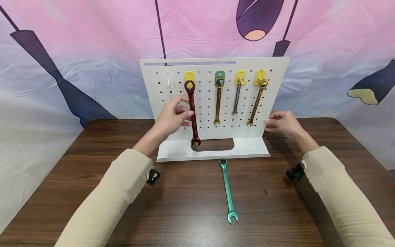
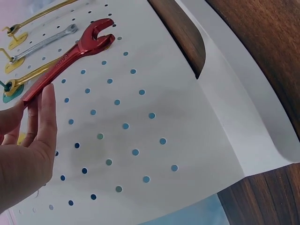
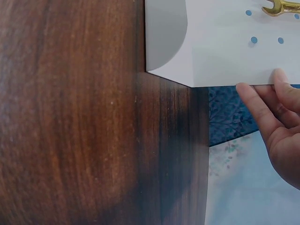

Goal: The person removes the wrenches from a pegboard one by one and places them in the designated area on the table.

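Observation:
My left hand pinches a red combination wrench by its shaft, between thumb and fingers. The wrench hangs nearly upright in front of the white pegboard, its ring end over a yellow hook; whether it bears on the hook, I cannot tell. The open jaw end shows in the left wrist view, away from the palm. At the board's right edge, my right hand grips the rim, its thumb on the front face. A green wrench lies on the table before the board.
Two gold wrenches and a small silver wrench hang from hooks on the board's right half. A white hook at the far left holds nothing. The board's base stands on a dark wooden table, with a patterned cloth behind.

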Motion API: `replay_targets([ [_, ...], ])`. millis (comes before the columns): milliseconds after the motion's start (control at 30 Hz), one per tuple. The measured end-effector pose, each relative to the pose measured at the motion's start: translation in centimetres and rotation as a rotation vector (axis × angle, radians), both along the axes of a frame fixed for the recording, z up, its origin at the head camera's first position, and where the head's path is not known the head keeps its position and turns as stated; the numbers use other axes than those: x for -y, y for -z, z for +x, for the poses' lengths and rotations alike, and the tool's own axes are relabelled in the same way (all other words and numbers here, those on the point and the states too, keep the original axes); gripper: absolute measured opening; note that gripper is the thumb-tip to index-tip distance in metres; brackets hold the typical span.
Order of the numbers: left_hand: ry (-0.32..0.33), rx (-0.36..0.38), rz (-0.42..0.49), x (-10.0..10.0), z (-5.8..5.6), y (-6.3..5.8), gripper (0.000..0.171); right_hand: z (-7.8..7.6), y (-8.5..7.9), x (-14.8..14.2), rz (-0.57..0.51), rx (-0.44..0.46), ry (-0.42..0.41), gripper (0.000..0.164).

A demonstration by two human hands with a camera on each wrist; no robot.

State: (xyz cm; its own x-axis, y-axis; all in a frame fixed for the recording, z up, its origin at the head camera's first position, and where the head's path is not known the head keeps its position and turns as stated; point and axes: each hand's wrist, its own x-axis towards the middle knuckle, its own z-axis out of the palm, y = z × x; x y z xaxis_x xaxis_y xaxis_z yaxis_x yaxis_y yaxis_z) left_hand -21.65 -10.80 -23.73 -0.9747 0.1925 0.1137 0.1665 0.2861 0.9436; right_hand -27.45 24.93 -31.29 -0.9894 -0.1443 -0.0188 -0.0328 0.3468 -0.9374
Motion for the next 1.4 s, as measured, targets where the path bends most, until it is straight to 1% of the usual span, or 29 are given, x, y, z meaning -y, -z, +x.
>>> replay_targets([
  [100,0.011,-0.005,0.01,0.0,0.2,-0.1,0.023,-0.1,0.0,0.0,-0.016,-0.004,0.012,0.015],
  [333,0.028,0.0,0.027,0.1,0.5,-0.3,0.024,-0.1,0.0,0.0,0.003,0.0,-0.008,0.019],
  [700,0.056,-0.001,0.049,0.0,1.0,-0.7,0.024,0.1,-0.2,0.0,-0.017,-0.002,-0.005,0.016],
  [800,0.064,0.007,0.066,0.0,1.2,-0.9,0.023,0.0,-0.2,0.1,-0.019,-0.001,0.009,0.015],
  [1000,0.077,0.025,0.102,-0.3,1.7,-1.0,0.024,0.2,-0.2,0.1,-0.002,0.003,-0.007,0.019],
  [1167,0.086,0.053,0.09,-0.6,2.2,-0.4,0.024,0.4,-0.3,0.0,0.005,0.003,-0.015,0.022],
  [1233,0.089,0.067,0.088,-0.7,2.3,0.2,0.024,0.4,-0.3,0.0,0.005,0.004,-0.017,0.022],
  [1400,0.103,0.103,0.12,-0.7,2.6,1.4,0.025,0.4,-0.3,0.1,0.014,0.0,-0.021,0.021],
])
